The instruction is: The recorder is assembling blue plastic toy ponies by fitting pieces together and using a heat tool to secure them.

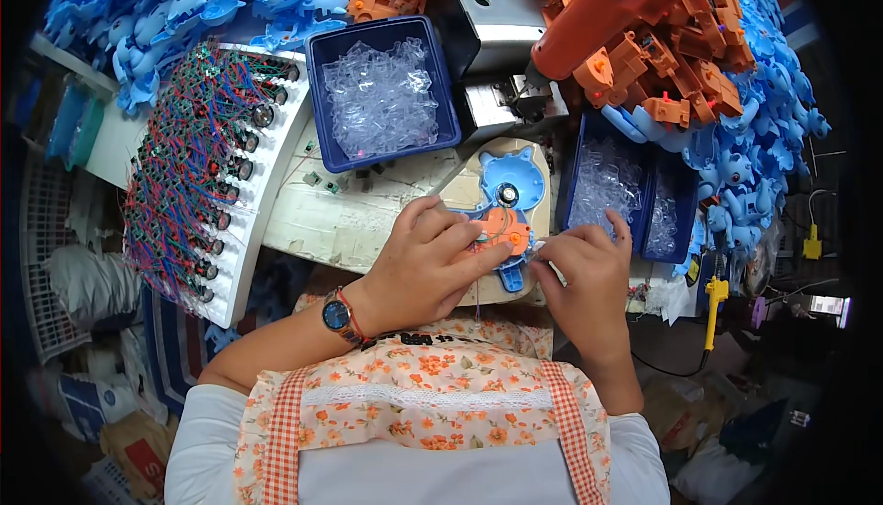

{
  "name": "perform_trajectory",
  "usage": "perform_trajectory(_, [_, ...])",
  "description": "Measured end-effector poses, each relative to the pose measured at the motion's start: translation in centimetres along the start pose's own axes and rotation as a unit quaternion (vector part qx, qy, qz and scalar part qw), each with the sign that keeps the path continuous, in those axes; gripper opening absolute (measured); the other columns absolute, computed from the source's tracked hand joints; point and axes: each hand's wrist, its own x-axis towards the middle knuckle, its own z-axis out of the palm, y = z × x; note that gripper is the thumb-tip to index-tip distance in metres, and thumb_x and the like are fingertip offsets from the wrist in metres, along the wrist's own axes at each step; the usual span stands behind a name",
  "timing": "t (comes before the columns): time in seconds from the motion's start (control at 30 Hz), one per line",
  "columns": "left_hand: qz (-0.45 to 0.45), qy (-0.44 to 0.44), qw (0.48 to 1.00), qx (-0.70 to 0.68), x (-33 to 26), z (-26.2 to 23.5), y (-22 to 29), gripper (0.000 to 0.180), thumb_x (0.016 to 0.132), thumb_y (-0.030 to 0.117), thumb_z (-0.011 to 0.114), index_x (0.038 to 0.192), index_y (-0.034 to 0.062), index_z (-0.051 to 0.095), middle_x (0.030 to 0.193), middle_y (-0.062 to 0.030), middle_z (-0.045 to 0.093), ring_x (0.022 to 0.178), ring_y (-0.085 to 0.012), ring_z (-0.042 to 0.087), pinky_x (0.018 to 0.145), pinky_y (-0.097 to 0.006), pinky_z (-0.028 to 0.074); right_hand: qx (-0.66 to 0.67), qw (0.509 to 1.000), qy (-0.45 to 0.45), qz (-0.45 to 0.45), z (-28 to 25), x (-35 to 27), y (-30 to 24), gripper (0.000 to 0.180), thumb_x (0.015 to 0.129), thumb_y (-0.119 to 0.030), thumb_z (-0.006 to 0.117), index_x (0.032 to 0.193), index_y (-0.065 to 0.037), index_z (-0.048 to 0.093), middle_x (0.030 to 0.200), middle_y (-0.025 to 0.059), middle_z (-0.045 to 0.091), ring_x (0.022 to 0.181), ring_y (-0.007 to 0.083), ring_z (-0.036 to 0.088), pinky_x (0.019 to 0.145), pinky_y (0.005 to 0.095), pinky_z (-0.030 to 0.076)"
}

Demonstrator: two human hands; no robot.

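Note:
A blue plastic shell half, shaped like an animal toy, lies face up on a pale board below the machine. A round metal-and-black part sits in its wide end, and an orange plastic housing lies across its middle. My left hand holds the orange housing against the shell, fingers reaching over it. At the shell's right side my right hand pinches with thumb and forefinger near the housing's edge. Whatever is between those fingertips is too small to name. Thin wires hang below the shell.
A white foam tray of wired circuit boards and speakers stands left. Blue bins hold clear plastic pieces. The metal machine with its red arm rises ahead. Orange housings and blue shells are heaped behind and right.

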Motion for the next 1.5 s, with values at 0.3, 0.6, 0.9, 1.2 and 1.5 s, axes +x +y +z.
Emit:
perform_trajectory(0.3, [0.011, -0.025, 1.0, -0.006, 0.5, -0.7, 0.6, 0.045, 0.077, 0.017, 0.075, 0.122, 0.019, 0.067, 0.108, -0.006, 0.056, 0.099, -0.0269, 0.053, 0.095, -0.051, 0.041, 0.019, 1.0, 0.019, -0.008, 0.9, -0.9, 1.2, 0.015, 0.07, -0.016, 0.08, 0.079, -0.012, 0.069, 0.087, 0.002, 0.07, 0.094, 0.0207, 0.064, 0.104, 0.0518, 0.035])
perform_trajectory(0.6, [-0.018, -0.054, 0.994, -0.088, 0.8, -2.8, 0.8, 0.05, 0.072, 0.007, 0.065, 0.122, 0.0094, 0.063, 0.118, -0.0145, 0.062, 0.115, -0.0395, 0.054, 0.098, -0.051, 0.043, -0.082, 0.933, 0.349, -0.007, -9.3, 5.9, 9.8, 0.009, 0.076, -0.011, 0.075, 0.081, -0.005, 0.071, 0.084, 0.0117, 0.07, 0.083, 0.0316, 0.065, 0.076, 0.0396, 0.049])
perform_trajectory(0.9, [-0.102, -0.06, 0.97, -0.213, -0.3, -3.4, 0.3, 0.047, 0.089, 0.019, 0.058, 0.133, 0.0018, 0.054, 0.132, -0.0154, 0.061, 0.135, -0.0376, 0.045, 0.112, -0.046, 0.034, -0.22, 0.837, 0.389, 0.314, -17.5, 13.9, 28.5, 0.029, 0.082, -0.018, 0.065, 0.11, -0.017, 0.07, 0.11, 0.0134, 0.065, 0.106, 0.0352, 0.062, 0.09, 0.0454, 0.05])
perform_trajectory(1.2, [-0.092, -0.041, 0.979, -0.176, -0.5, -3.1, 0.4, 0.041, 0.086, 0.021, 0.065, 0.125, 0.0075, 0.063, 0.125, -0.0126, 0.065, 0.125, -0.0362, 0.054, 0.1, -0.045, 0.043, -0.394, 0.829, 0.317, 0.238, -19.1, 18.6, 34.1, 0.019, 0.081, -0.014, 0.059, 0.092, -0.02, 0.075, 0.095, 0.0109, 0.07, 0.092, 0.0296, 0.066, 0.081, 0.0488, 0.048])
perform_trajectory(1.5, [-0.04, -0.04, 0.992, -0.116, 1.8, -3.7, 0.5, 0.035, 0.085, 0.017, 0.066, 0.12, 0.0103, 0.067, 0.122, -0.0119, 0.066, 0.122, -0.0379, 0.056, 0.1, -0.048, 0.043, -0.359, 0.799, 0.463, 0.136, -25.3, 15.1, 33.0, 0.015, 0.078, -0.007, 0.058, 0.083, -0.011, 0.071, 0.087, 0.0145, 0.07, 0.079, 0.0361, 0.069, 0.067, 0.0473, 0.054])
